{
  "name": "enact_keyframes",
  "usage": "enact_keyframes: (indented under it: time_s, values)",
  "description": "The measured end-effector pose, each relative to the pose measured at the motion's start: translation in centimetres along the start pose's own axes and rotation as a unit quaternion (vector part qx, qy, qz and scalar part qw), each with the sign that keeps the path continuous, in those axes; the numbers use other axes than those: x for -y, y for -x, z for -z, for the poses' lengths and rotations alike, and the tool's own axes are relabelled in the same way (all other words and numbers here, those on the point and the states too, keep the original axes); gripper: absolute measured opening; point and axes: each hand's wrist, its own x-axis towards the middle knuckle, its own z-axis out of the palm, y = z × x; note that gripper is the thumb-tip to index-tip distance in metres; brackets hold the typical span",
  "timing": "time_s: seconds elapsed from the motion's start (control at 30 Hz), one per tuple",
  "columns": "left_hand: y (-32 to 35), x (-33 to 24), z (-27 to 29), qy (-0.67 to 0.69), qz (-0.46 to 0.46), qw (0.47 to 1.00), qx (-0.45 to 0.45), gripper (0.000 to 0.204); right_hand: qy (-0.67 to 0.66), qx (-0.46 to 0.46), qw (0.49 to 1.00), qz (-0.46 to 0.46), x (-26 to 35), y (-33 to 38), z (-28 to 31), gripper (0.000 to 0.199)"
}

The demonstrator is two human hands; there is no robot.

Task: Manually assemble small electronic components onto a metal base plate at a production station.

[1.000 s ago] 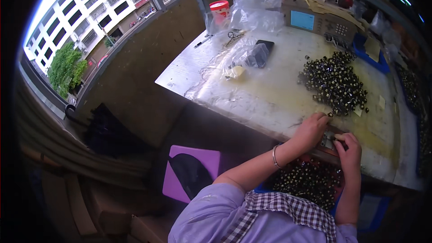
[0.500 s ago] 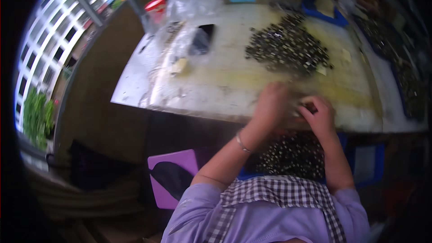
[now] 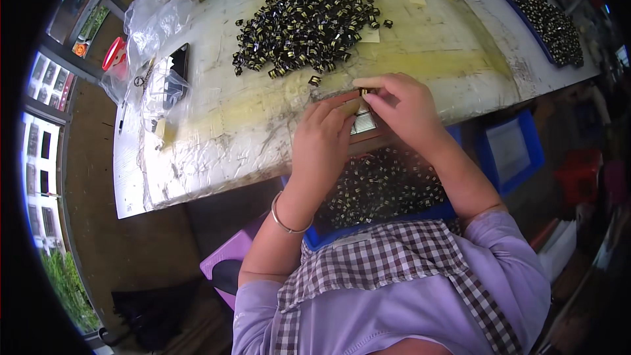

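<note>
1 small black-and-gold part [image 3: 365,91] is held at the fingertips above the far end of a reddish-brown block [image 3: 368,137], at the near edge of the table [image 3: 223,141]. Which way the part points, and its long axis, cannot be told, since it is mostly covered by the fingers. In the block a ridged metal plate [image 3: 363,122] is set; its visible strip is run away from the body, with its fine ridges laid crosswise.

The part is shiny, squat and banded in gold. The tabletop is covered in a pale, creased film, stained yellow in patches. On it, beyond the hands, a loose pile [image 3: 302,23] of similar parts is heaped, and 1 stray part [image 3: 315,81] is left between pile and block. Below the edge, many more are held in a blue tray [image 3: 315,240].

By the right hand [image 3: 411,108], the part is pinched between thumb and forefinger, which are nearly closed. The left hand [image 3: 320,138] is half curled, its fingers bent over the block's left side, with the tips close to the part; whether the part is also gripped by them cannot be told.
</note>
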Motion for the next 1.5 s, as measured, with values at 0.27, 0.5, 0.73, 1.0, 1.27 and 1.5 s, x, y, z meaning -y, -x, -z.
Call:
enact_keyframes:
  time_s: [0.27,0.5,0.73,1.0,1.27,1.5]
  values:
    - [0.3,-0.4,-0.5,-0.022,-0.009,0.999,-0.042,0.021,0.026,0.023,0.997,0.071,-1.0,-0.5,-0.6,0.021]
    - [-1.8,0.8,1.5,0.046,0.263,0.963,-0.034,0.023,-0.007,0.11,0.983,0.144,-1.2,-1.1,0.0,0.018]
    - [-2.5,3.7,0.2,-0.049,0.09,0.991,-0.092,0.015,-0.027,0.145,0.984,0.1,-0.6,-1.1,0.0,0.014]
    - [-0.5,1.6,0.4,-0.001,0.075,0.996,-0.051,0.013,-0.016,0.132,0.982,0.136,-0.9,-1.4,0.7,0.009]
    - [-0.1,0.4,-0.2,0.011,-0.008,1.0,-0.028,0.016,-0.013,-0.01,0.997,0.081,-1.2,-4.2,-0.7,0.015]
    - [0.2,0.6,-0.6,0.006,-0.016,0.999,-0.048,0.017,0.096,-0.041,0.982,0.16,-2.0,-4.4,-2.3,0.018]
